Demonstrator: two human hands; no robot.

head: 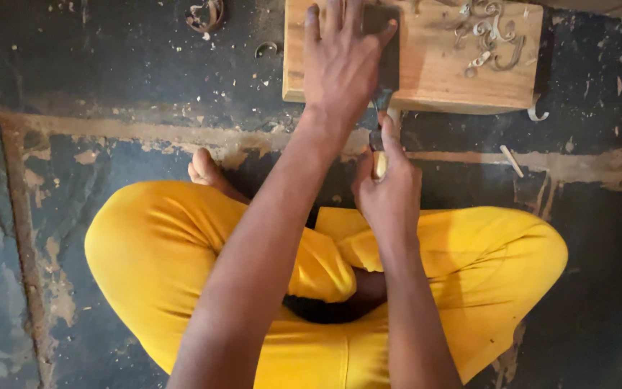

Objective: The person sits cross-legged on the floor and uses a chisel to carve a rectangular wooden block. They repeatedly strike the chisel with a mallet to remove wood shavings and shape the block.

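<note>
Person sits cross-legged on the floor (109, 94), yellow trousers (181, 245), one bare foot (206, 171) showing past the left knee. Work lies straight ahead, within arm's reach.

Wooden block (455, 65) rests flat on the dark, worn floor, with no bench under it. Its near edge faces the sitter, so the tool can run away from the body.

Left hand (343, 65): palm down on the near left part of the block, fingers spread and pointing away. It presses rather than grasps; the grip is open and flat, closing on nothing. Judged purpose: weight on the block to keep it from sliding, with the fingers also lying alongside the blade, probably to guide it.

Right hand (390, 191): closed around the pale handle of a chisel (381, 126), held just short of the block's near edge. Thumb runs up along the tool toward the metal. Dark blade runs forward onto the block and disappears under the left hand; its tip is hidden, so where it bites cannot be told.

Curled wood shavings (487, 36) lie heaped on the far right of the block, clear of both hands. More curls and chips (206, 14) are scattered on the floor to the left, and a small sliver (511, 160) lies on the floor to the right.
</note>
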